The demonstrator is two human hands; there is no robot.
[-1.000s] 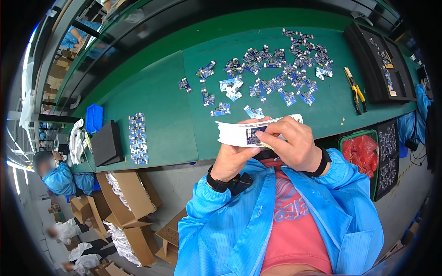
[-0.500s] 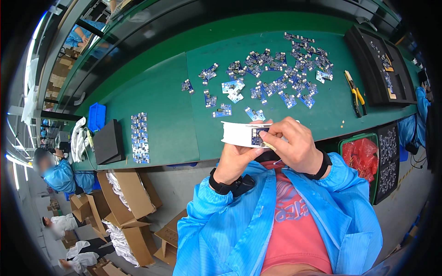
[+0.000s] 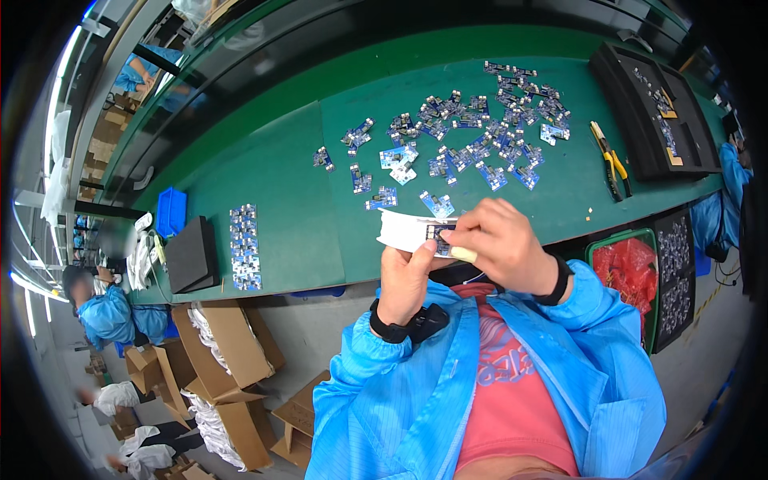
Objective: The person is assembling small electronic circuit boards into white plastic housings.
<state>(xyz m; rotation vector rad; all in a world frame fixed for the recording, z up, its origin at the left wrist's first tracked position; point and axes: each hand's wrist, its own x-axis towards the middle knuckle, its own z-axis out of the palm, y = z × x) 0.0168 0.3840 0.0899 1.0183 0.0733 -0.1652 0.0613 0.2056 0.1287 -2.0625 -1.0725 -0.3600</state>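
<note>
Close to the table's front edge, my left hand (image 3: 402, 285) is closed around a white plastic housing (image 3: 402, 230). Its thumb presses at the lower edge of a small blue circuit board (image 3: 433, 234), which sits at the housing's right end. My right hand (image 3: 512, 250) has its fingers bent and drawn together on that board, and covers part of it. A pale yellow finger cot (image 3: 463, 254) covers one fingertip of the right hand. Just beyond the housing lies a loose blue board (image 3: 437, 204).
Many loose circuit boards (image 3: 512, 120) spread over the green table (image 3: 296, 160). Boards in a row (image 3: 245, 248) lie left, beside a black foam block (image 3: 190, 254) and blue bin (image 3: 170, 212). Yellow-handled pliers (image 3: 612, 164) and a black tray (image 3: 636, 120) are right. Cartons (image 3: 244, 340) stand below left.
My hands and the housing have shifted slightly left. The left thumb now lies against the board, and the right hand's yellow finger cot shows more. The whole view has tilted a little.
</note>
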